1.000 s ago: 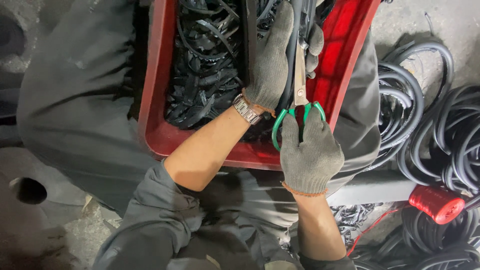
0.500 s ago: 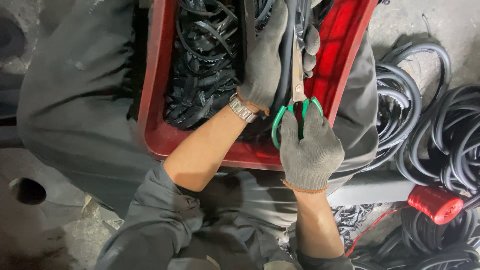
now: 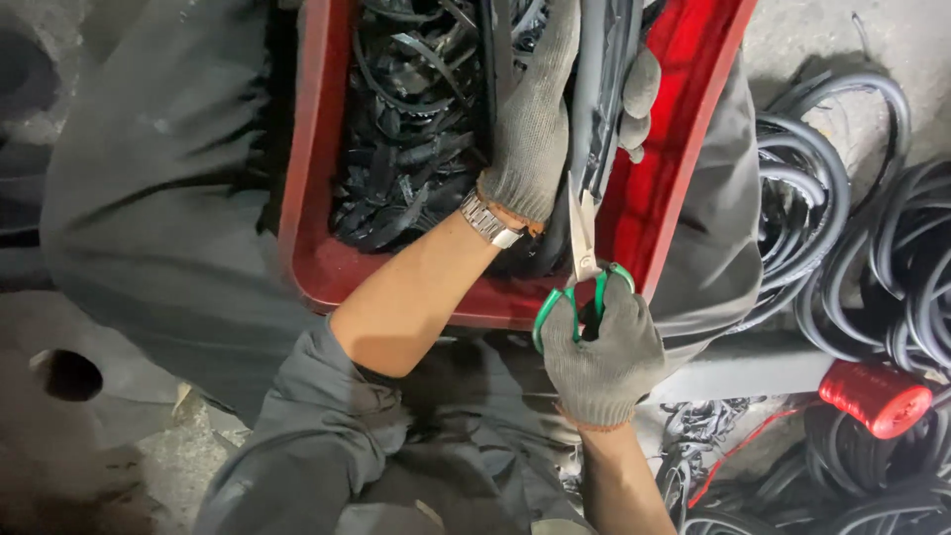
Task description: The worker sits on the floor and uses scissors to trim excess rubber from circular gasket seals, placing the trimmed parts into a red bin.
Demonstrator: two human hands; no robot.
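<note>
Since the earlier frames, your right hand [image 3: 601, 349] has moved slightly up toward the crate, and the scissors [image 3: 582, 267] have advanced along the strip; your left hand [image 3: 540, 129] has stayed where it was.

Nearest to you, your right hand wears a grey knit glove, fingers curled through the green plastic loops and closed on them. The steel blades point away from you, up along the rubber strip [image 3: 601, 99]. Whether the blades are parted or closed is hidden by the strip.

Your left hand, in a matching glove, is clamped on the strip just beyond the blade tips, thumb on one side and fingers wrapped on the other. This grip appears to keep the strip taut and in line with the blades. A metal watch [image 3: 489, 220] sits at the bare wrist.

The strip is black, narrow and flexible, running over the red crate [image 3: 307, 198]. The crate is rigid, glossy plastic; it holds a tangle of black offcuts [image 3: 406, 149], so trimmed pieces likely drop in there.

Farther right, black hose coils [image 3: 842, 198] lie on the floor, smooth and round in section. A red spool [image 3: 877, 398] rests near them.
</note>
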